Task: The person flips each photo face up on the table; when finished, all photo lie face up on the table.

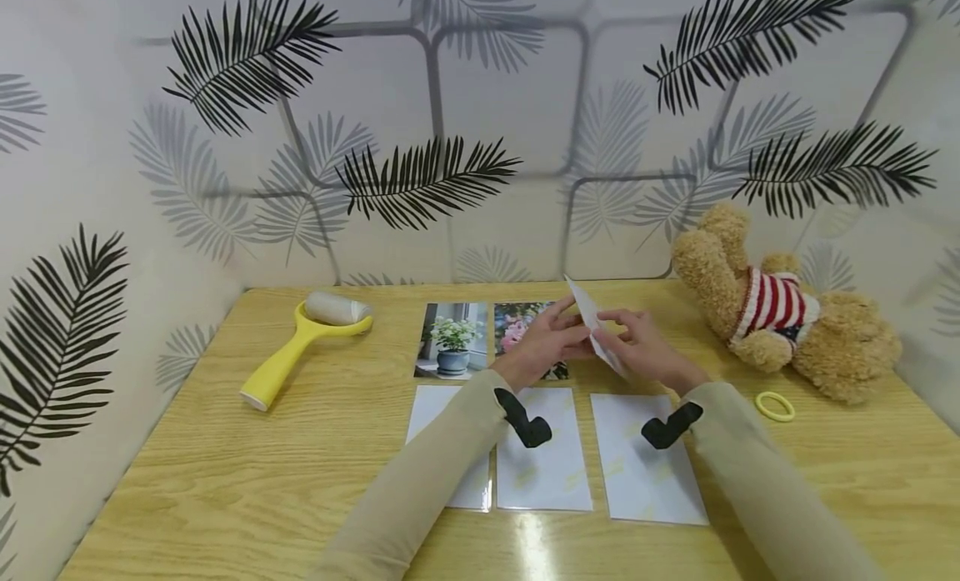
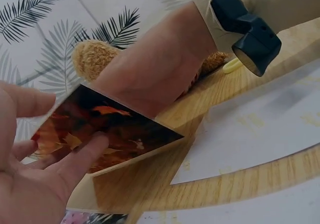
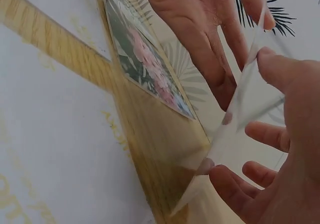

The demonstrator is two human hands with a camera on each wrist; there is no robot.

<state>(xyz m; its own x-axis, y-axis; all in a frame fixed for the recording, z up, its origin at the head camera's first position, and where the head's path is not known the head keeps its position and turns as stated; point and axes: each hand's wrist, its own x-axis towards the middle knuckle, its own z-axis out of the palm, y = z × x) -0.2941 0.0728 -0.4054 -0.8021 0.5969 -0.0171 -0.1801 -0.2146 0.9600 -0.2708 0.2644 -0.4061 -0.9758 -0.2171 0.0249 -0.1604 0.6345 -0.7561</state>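
Observation:
Above the table, a photo (image 1: 587,318) is held tilted on edge between both hands. Its picture side, dark with orange leaves, shows in the left wrist view (image 2: 115,129); the pale back faces the right wrist camera. My left hand (image 1: 543,343) grips it from the left, one finger lying across the picture. From the other side my right hand (image 1: 648,348) pinches it, thumb and fingertips at the back and edge. Behind the left hand lies a photo of pink flowers (image 1: 510,327), partly covered. A photo of a potted plant (image 1: 452,339) lies beside it, picture up.
Three white sheets with faint yellow marks, one nearest the left arm (image 1: 431,406), one in the middle (image 1: 536,473) and one on the right (image 1: 648,473), lie in front. A yellow-handled lint roller (image 1: 300,343) is at left, a teddy bear (image 1: 780,314) and yellow ring (image 1: 775,407) at right.

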